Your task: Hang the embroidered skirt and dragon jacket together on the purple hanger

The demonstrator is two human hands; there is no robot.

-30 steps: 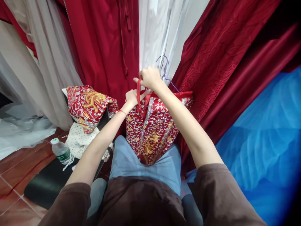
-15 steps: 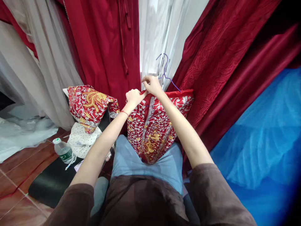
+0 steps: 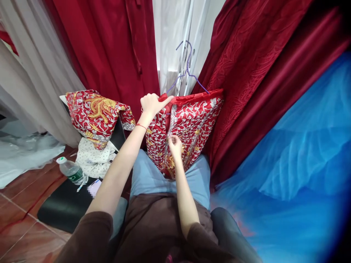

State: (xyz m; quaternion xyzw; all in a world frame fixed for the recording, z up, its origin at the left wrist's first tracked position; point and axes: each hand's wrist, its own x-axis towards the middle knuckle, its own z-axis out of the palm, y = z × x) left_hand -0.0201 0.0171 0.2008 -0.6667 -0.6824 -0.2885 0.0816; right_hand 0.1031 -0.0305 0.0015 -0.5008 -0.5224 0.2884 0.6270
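Note:
A red garment with dense silver and gold embroidery hangs in front of me over my lap. A thin purple hanger rises from its plain red top edge. My left hand is closed on that top edge, left of centre, thumb pointing right. Lower down, my right hand is at the silver-trimmed seam, thumb and fingers pinched together. Whatever sits between those fingertips is too small to make out. The lower end of the garment lies between my thighs.
Left of me, a black seat bears a plastic bottle, dotted white cloth and a pale phone-like object. Another embroidered red piece drapes behind them. Red gowns hang around; blue tulle spreads at right.
My right hand has left the top edge and come down along the seam to the garment's middle. My left hand still holds the top edge. More of the purple hanger shows.

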